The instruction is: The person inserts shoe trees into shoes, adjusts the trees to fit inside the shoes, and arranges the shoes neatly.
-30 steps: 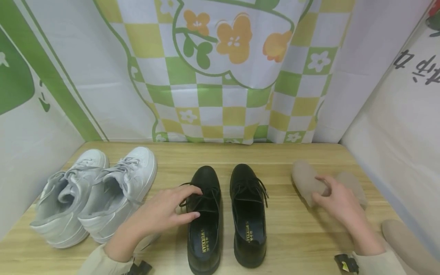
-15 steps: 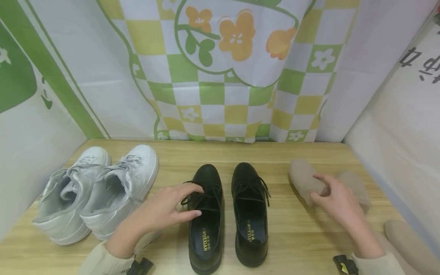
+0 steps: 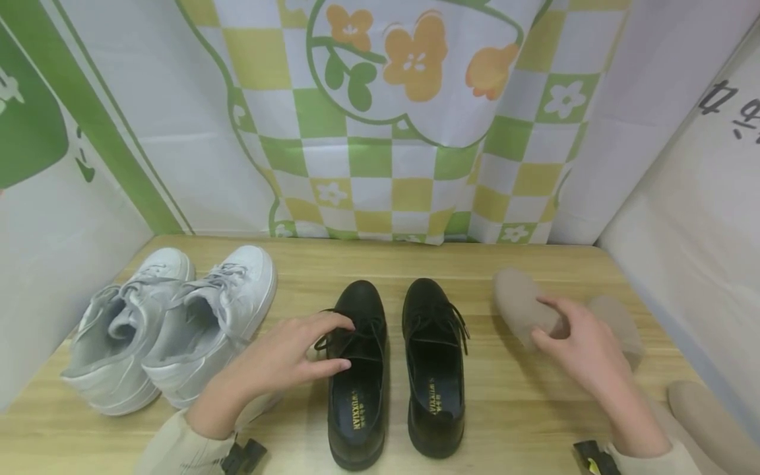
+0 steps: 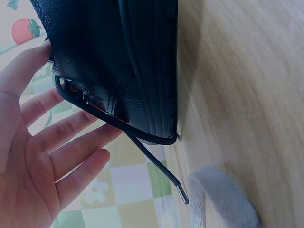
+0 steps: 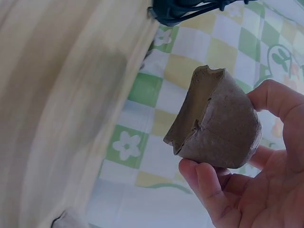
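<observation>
A pair of black lace-up leather shoes stands side by side on the wooden tabletop: a left shoe (image 3: 356,389) and a right shoe (image 3: 435,369). My left hand (image 3: 291,353) is at the left shoe, index fingertip near the laces and thumb over its opening. In the left wrist view its fingers (image 4: 78,142) are spread, their tips against the shoelace (image 4: 111,118). My right hand (image 3: 584,346) holds a beige, toe-shaped shoe insert (image 5: 218,123) of what looks like moulded paper pulp between thumb and fingers. That insert hangs above the tabletop, its hollow end visible in the right wrist view.
White lace-up sneakers (image 3: 208,323) stand at the left. A second beige insert (image 3: 617,330) lies partly behind my right hand, and a longer beige piece (image 3: 706,422) is at the lower right edge. A checkered flowered cloth (image 3: 392,191) hangs at the back.
My right hand has moved slightly left with the shoe insert in it. The left hand keeps its place at the black shoe. The whole head view has shifted a little.
</observation>
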Tool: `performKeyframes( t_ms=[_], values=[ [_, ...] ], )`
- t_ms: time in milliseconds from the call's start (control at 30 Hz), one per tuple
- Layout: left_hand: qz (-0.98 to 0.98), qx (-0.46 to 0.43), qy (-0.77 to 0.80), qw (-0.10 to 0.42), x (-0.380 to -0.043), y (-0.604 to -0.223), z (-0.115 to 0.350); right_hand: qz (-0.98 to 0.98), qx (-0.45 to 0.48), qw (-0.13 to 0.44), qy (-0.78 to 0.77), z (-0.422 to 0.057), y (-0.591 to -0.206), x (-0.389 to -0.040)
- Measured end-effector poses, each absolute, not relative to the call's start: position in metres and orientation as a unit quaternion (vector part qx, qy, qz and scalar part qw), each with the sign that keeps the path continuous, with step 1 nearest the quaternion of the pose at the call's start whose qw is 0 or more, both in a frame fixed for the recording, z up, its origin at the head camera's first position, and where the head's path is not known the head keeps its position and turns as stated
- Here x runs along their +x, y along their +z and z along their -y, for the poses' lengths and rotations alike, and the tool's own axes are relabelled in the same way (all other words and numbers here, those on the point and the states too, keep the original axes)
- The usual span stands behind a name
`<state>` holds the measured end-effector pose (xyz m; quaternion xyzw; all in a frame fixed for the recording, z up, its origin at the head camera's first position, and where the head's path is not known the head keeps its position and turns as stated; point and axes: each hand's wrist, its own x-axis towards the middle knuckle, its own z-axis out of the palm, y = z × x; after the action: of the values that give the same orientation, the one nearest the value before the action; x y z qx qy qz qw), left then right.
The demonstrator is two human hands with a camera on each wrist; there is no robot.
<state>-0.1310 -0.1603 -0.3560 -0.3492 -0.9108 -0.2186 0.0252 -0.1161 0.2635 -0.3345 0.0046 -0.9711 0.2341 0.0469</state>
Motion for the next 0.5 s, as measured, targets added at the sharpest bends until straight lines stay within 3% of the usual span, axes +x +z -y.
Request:
performKeyframes(
  t_ms=[500],
  values=[
    [0.912,-0.349,-0.217,0.024,-0.132,-0.356,0.160,0.969,0.026,0.054,0.241,-0.244,-0.319,-0.107]
  ],
)
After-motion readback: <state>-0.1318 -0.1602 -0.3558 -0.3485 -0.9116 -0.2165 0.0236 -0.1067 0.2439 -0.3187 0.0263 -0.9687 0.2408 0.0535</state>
